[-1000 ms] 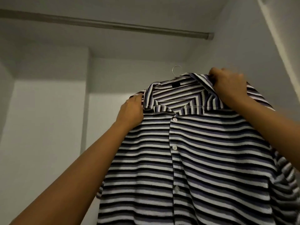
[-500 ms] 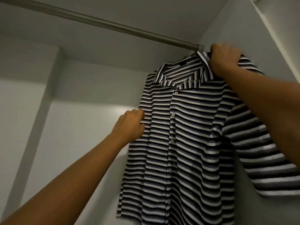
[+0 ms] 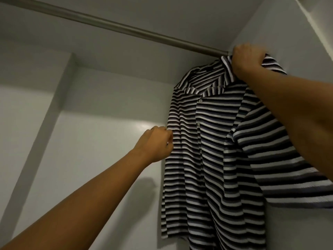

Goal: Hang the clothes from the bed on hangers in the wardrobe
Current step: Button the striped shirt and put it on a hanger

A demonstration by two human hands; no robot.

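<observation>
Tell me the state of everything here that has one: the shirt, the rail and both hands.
striped shirt: buttoned, held up at the rail's right end; whether it is hooked on is hidden.
rail: mounted overhead, its right end behind the right hand.
right hand: grips the shirt's collar by the rail.
left hand: fingers curled at the shirt's side edge; grip unclear.

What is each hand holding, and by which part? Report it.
The right hand grips the striped shirt at its collar, beside the rod. The left hand seems to pinch its side edge.
</observation>
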